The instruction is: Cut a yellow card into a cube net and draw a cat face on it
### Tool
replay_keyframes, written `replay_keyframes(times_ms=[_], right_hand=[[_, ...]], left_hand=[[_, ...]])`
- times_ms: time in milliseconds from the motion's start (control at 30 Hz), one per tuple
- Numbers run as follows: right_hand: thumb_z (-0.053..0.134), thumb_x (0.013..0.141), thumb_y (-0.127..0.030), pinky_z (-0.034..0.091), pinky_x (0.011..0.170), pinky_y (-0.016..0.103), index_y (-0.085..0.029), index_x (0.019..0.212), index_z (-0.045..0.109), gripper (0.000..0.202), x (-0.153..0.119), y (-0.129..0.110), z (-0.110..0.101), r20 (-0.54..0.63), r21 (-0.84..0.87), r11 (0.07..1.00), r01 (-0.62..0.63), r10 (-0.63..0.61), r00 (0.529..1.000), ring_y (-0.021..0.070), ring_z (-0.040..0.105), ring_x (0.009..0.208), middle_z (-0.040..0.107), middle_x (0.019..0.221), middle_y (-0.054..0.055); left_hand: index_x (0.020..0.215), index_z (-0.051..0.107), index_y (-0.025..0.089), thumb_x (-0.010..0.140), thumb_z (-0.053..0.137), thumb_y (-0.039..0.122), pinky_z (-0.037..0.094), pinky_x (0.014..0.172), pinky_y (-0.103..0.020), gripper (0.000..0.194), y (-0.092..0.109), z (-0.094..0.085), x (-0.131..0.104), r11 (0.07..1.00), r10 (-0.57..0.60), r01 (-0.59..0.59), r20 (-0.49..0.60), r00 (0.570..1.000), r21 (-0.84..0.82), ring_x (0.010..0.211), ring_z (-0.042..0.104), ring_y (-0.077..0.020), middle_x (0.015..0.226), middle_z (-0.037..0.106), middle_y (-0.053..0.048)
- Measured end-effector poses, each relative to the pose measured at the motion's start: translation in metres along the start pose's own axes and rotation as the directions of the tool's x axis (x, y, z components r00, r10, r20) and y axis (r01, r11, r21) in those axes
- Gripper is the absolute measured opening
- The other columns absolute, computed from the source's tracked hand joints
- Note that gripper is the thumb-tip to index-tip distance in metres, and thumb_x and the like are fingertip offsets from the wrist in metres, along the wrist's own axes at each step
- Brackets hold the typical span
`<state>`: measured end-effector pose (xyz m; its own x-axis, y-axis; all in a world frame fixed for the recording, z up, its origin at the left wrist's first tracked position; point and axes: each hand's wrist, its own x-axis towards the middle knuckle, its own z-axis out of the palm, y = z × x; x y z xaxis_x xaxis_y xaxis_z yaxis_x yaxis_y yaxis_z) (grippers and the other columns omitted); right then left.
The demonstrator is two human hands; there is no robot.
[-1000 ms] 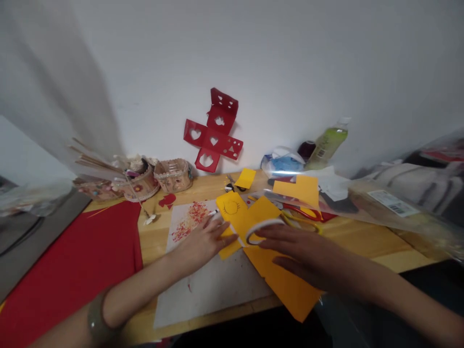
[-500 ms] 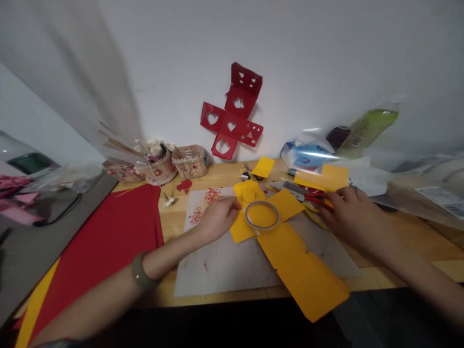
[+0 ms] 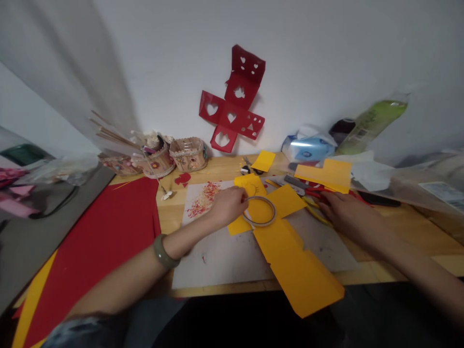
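Observation:
My left hand (image 3: 229, 207) has its fingers closed on the left edge of a roll of tape (image 3: 274, 212). The roll lies over a yellow cross-shaped paper (image 3: 286, 256), whose long arm reaches past the table's front edge. On the right, my right hand (image 3: 339, 208) is by the red-handled scissors (image 3: 314, 188) and a yellow-handled tool (image 3: 319, 212). Its fingers are bent and partly hidden, so what they hold, if anything, cannot be made out. A grey-handled cutter (image 3: 294, 182) lies beside the scissors.
Red paper sheets (image 3: 108, 232) cover the left side. Decorated baskets (image 3: 190, 159) stand at the back. A red cut-out (image 3: 232, 116) hangs on the wall. A tissue pack (image 3: 308, 147) and green bottle (image 3: 377, 123) are at the back right. Red scraps (image 3: 205, 198) lie on the white mat (image 3: 224, 261).
My left hand has moved right onto the edge of the tape roll. My right hand has shifted slightly lower and left, nearer the scissors handles. The view has shifted a little.

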<state>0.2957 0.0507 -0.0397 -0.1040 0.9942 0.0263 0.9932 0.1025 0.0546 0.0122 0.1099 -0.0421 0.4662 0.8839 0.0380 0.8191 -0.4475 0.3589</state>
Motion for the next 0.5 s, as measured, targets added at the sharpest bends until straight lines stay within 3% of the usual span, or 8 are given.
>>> replay_keyframes(times_ms=[100, 233, 300, 400, 500], right_hand=[[0.036, 0.089, -0.027, 0.046, 0.075, 0.038, -0.008, 0.112, 0.053, 0.034, 0.001, 0.000, -0.003, 0.027, 0.028, 0.999, 0.025, -0.026, 0.999, 0.0319, 0.057, 0.096, 0.059, 0.111, 0.021], [0.045, 0.079, -0.025, 0.045, 0.066, 0.033, -0.009, 0.098, 0.057, 0.028, -0.001, 0.002, -0.006, 0.041, 0.057, 0.998, -0.036, 0.033, 0.999, 0.0276, 0.058, 0.081, 0.062, 0.088, 0.017], [0.048, 0.075, -0.025, 0.044, 0.066, 0.034, -0.011, 0.095, 0.057, 0.026, -0.007, 0.000, -0.010, 0.039, 0.058, 0.997, -0.054, 0.052, 0.998, 0.0281, 0.058, 0.081, 0.061, 0.086, 0.016], [0.046, 0.079, -0.029, 0.042, 0.061, 0.033, -0.016, 0.082, 0.056, 0.017, -0.022, -0.004, -0.019, 0.063, 0.052, 0.997, -0.048, 0.045, 0.997, 0.0261, 0.058, 0.073, 0.060, 0.078, 0.014], [0.045, 0.081, -0.041, 0.039, 0.051, 0.034, -0.022, 0.072, 0.051, 0.022, -0.042, -0.003, -0.028, 0.055, 0.015, 0.999, -0.051, 0.050, 0.997, 0.0246, 0.057, 0.058, 0.060, 0.070, 0.012]], left_hand=[[0.084, 0.063, 0.018, 0.080, 0.049, 0.024, 0.044, 0.064, -0.028, 0.016, -0.002, 0.000, 0.003, 1.000, -0.017, 0.017, -0.008, 1.000, 0.019, 0.077, 0.061, -0.0189, 0.084, 0.067, -0.005], [0.084, 0.061, 0.017, 0.081, 0.048, 0.023, 0.043, 0.062, -0.026, 0.015, -0.004, 0.001, 0.003, 0.999, -0.017, 0.017, -0.016, 1.000, 0.038, 0.076, 0.060, -0.0176, 0.086, 0.066, -0.005], [0.086, 0.061, 0.017, 0.081, 0.047, 0.023, 0.042, 0.061, -0.026, 0.015, -0.004, 0.002, 0.002, 0.999, -0.010, 0.011, -0.018, 1.000, 0.048, 0.077, 0.060, -0.0174, 0.087, 0.065, -0.005], [0.090, 0.059, 0.017, 0.083, 0.045, 0.024, 0.043, 0.061, -0.026, 0.017, -0.004, 0.004, 0.001, 0.998, -0.010, 0.011, -0.018, 1.000, 0.068, 0.078, 0.061, -0.0182, 0.089, 0.064, -0.006], [0.093, 0.057, 0.016, 0.084, 0.044, 0.023, 0.045, 0.063, -0.028, 0.018, -0.002, 0.006, 0.001, 0.996, -0.021, 0.023, -0.015, 1.000, 0.088, 0.080, 0.061, -0.0195, 0.093, 0.063, -0.007]])
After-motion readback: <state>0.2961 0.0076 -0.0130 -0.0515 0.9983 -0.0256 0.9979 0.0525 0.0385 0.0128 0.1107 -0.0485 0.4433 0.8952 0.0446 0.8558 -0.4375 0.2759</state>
